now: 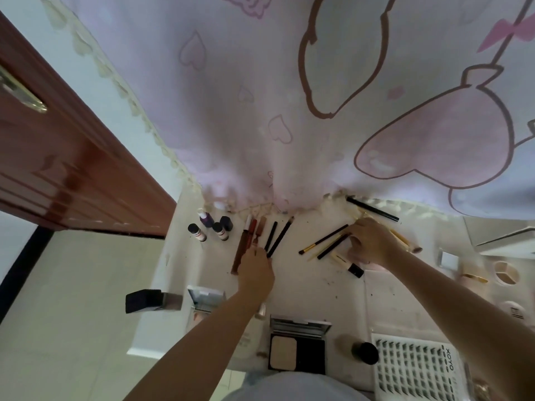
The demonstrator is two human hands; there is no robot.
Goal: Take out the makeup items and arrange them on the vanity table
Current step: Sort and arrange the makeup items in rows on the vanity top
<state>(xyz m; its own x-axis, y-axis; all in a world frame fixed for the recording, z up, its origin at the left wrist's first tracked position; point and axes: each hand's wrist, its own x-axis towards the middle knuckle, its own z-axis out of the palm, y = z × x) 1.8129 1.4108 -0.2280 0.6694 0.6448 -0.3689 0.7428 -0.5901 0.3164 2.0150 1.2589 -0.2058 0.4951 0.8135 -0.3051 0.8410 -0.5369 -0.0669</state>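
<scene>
Task looked well along. A row of pencils [278,237] and lip tubes [251,231] already lay side by side at the back of the table [304,287], with four small bottles [212,228] grouped just left of them. Left: a loose scatter of brushes [322,240] on the right side, crossing each other at odd angles, not yet lined up.

My left hand [256,269] sat at the near ends of the pencil row, fingers curled down onto them; whether it pinched one or only nudged, I could not tell. My right hand [370,241] lay over the brush pile, fingers bent around a dark stick [333,246] there, seemingly gripping it.

A long black pencil [372,209] rested apart against the curtain [260,96] hem.

Materials: pencils slim, matte, dark; tubes glossy brown and red; brushes thin with pale gold handles. Table top off-white, hard, speckled with smudges. Curtain soft, pink print, lace-trimmed.

Nearer me: an open compact [298,350], square, mirrored lid, and a flat lash tray [417,369], ribbed white plastic
</scene>
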